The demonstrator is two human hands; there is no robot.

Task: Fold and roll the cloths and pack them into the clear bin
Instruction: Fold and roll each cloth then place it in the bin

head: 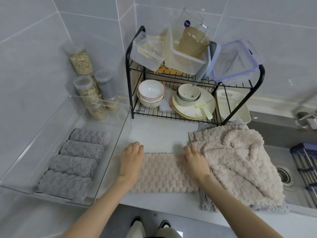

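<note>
both hands lie flat, fingers nearly straight, gripping nothing. the left hand (131, 160) and right hand (195, 162) press the two ends of a folded beige cloth (163, 172), likely flattening the band for rolling. it lies near the surface (159, 133)'s front edge, plush and waffle-ribbed. four grey rolls (77, 164) sit snug in the clear bin (126, 124) at the left edge. a rumpled beige pile (240, 160) waits at the right.

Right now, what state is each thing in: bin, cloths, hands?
clear bin: open, no lid on it
grey cloths: four rolled, side by side in the bin
beige cloth: folded into a strip, lying flat, not rolled
left hand: flat on the strip's left end
right hand: flat on its right end
beige pile: unfolded, crumpled, right of the strip
jars: lidded
</note>
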